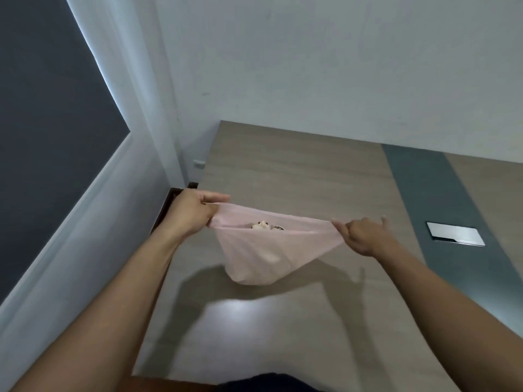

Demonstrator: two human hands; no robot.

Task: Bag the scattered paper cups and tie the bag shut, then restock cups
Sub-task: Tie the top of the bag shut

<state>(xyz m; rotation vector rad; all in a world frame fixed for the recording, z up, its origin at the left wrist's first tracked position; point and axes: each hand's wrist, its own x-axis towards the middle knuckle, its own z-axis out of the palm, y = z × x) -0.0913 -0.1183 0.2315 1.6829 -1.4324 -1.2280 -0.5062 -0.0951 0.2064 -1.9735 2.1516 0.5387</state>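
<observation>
— Of what is the thin pale-pink plastic bag [263, 250] seen to be made?
— A soft, filmy plastic is shown, slightly see-through, finely creased and dull in sheen.
— And how is the long brown wood-grain desk [311, 179] finished?
— It is finished smooth and half-glossy; a light is mirrored as a blurred white patch towards its near edge. The dark grey-green strip [424, 188] set into it is seen as matt, and the rectangular silver metal plate [455, 234] as brushed and shiny.
— The plain white painted wall [311, 66]?
— Matt, faintly scuffed.
</observation>
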